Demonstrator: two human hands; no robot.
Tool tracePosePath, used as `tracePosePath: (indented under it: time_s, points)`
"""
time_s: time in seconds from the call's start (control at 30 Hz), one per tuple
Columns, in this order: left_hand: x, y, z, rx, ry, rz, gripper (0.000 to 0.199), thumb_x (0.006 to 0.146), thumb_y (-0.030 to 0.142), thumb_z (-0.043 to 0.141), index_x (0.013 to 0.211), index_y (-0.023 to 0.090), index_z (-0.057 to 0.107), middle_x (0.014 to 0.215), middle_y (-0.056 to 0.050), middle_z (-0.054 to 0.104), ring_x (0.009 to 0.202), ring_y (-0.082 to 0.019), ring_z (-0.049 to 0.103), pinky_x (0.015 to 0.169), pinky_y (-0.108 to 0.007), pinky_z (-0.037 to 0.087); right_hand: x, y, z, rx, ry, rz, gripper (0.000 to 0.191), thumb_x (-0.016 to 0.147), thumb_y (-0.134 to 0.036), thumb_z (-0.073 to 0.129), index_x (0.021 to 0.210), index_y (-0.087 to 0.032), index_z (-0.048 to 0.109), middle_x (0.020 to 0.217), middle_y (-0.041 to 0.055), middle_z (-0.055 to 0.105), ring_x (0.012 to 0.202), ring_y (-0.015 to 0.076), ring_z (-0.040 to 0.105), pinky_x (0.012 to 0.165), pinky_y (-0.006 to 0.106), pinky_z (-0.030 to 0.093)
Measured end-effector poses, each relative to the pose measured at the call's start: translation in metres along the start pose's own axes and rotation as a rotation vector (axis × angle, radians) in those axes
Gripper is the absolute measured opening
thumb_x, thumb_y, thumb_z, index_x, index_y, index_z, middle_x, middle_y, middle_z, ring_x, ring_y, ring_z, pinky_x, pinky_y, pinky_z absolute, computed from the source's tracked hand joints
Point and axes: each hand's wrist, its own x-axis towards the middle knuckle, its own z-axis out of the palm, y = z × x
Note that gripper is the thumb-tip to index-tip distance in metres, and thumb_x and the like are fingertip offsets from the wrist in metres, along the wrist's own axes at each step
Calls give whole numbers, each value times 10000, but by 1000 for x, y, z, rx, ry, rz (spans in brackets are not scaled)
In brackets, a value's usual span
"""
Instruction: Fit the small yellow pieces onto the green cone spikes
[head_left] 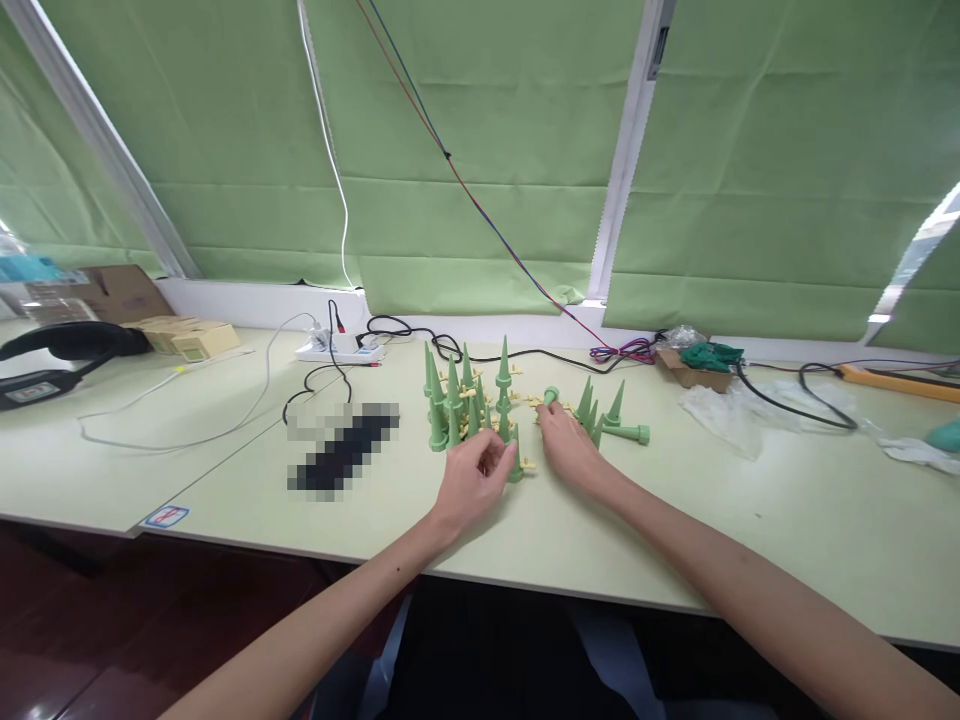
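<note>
Pale table (247, 480) | green cones (436, 430) | power strip (341, 351) | black cable (776, 403) | carton (696, 376)

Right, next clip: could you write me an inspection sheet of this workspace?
Surface: cream tabletop, seam towards the left, small sticker near the front edge.
Work things: slender green cones, mostly upright, among small yellow pieces.
Clutter: brown cardboard box, crumpled clear plastic film; dark pixelated patch, unidentifiable.
Grippers: bare left hand at the cones, fingers curled; bare right hand, fingers at a round-ended green piece; grips unclear.
Cables: white power strip, black cable, coiled red-and-blue wires behind.
Surroundings: green fabric blinds; other people, nothing seen.
</note>
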Motion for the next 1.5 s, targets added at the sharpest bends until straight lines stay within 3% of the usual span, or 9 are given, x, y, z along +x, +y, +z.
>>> tracePosePath:
  time_s: [0.37, 0.53, 0.67, 0.77, 0.9, 1.03, 1.2, 1.33, 1.5]
  points:
    - [-2, 1, 2, 22, -12, 36, 315, 921, 349, 511, 660, 171, 499, 543, 37, 468, 496, -86, 390, 503, -234, 305, 1, -8, 2, -55, -40, 32, 362, 896, 17, 344, 1180, -137, 508, 1066, 167, 580, 898, 251, 647, 724, 319, 461]
    - [-1, 2, 1, -16, 16, 2, 209, 916, 342, 515, 780, 184, 509, 556, 54, 443, 493, -87, 399, 496, -223, 321, -14, -5, 0, -30, -27, -43, 313, 894, 11, 336, 1083, -155, 522, 1046, 138, 570, 846, 226, 624, 683, 302, 442]
    - [-1, 2, 1, -18, 21, -15, 159, 889, 336, 549, 944, 195, 501, 638, 58, 433, 498, -81, 410, 495, -215, 352, -33, 3, 5, 94, 68, -103, 224, 938, -65, 356, 1055, -169, 516, 1053, 124, 542, 758, 190, 601, 654, 295, 429]
    - [-1, 2, 1, 12, 8, 6, 209, 859, 306, 579, 1020, 193, 507, 833, 9, 537, 514, -67, 434, 498, -219, 380, -45, 12, 12, 241, 200, -217, 197, 943, -87, 367, 1024, -181, 520, 1031, 111, 532, 793, 201, 593, 695, 318, 450]
    - [-1, 2, 1, 24, -82, 15, 331, 840, 278, 592, 1140, 201, 479, 1056, -46, 588, 506, -56, 453, 506, -234, 403, -52, 19, 18, 414, 283, -331, 169, 965, -131, 363, 983, -188, 521, 985, 87, 531, 828, 204, 584, 748, 340, 470]
    - [-1, 2, 0, 32, -187, -35, 406, 844, 286, 589, 1216, 204, 448, 1021, -41, 618, 495, -68, 455, 512, -246, 398, -49, 17, 17, 487, 314, -342, 170, 971, -135, 363, 966, -185, 525, 963, 81, 532, 839, 203, 570, 780, 353, 470]
    - [1, 2, -1, 66, -309, -81, 236, 860, 334, 586, 1046, 198, 537, 727, 30, 537, 523, -99, 445, 483, -235, 324, -47, 15, 13, 552, 341, -335, 177, 956, -114, 393, 958, -182, 557, 949, 82, 547, 864, 206, 557, 782, 354, 472]
    - [2, 2, -1, 101, -311, -43, 171, 848, 351, 619, 837, 193, 555, 738, 27, 509, 580, -106, 436, 517, -237, 330, -48, 15, 11, 626, 340, -338, 162, 952, -129, 431, 934, -189, 580, 945, 75, 574, 886, 205, 570, 802, 355, 480]
    - [1, 0, -1, 69, -278, 27, 107, 861, 271, 608, 826, 189, 548, 816, 12, 542, 613, -104, 453, 561, -242, 379, -49, 13, 8, 693, 362, -347, 145, 947, -152, 465, 959, -198, 602, 954, 70, 607, 877, 203, 582, 792, 357, 493]
